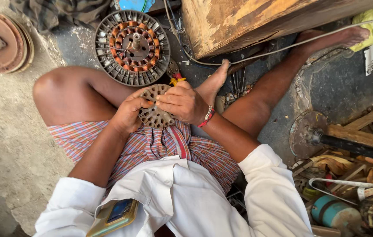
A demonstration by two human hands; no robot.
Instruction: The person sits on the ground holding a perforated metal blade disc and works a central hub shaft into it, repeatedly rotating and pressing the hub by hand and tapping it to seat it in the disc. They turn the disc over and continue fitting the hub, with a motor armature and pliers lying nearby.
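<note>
We see both forearms come in from the white rolled sleeves and bend inward, meeting over the lap above the checked cloth. Our left hand (127,115) sits on the left side of a small round slotted stator core (153,115), wrist bent, its fingers (139,103) curled closed around the rim, thumb pressed across the face. Our right hand (183,103) lies over the core's right edge, fingers folded tight, knuckles up, closed around a tool with a yellow and red handle (177,80) that sticks out on the far side; whether these fingers also touch the core we cannot tell for sure. A red and white bracelet (207,116) circles the right wrist. The core is held upright-tilted between the knees, just near of a larger wound stator (132,47) with copper coils lying on the floor (7,131). A wooden block (239,22) stands far right.
</note>
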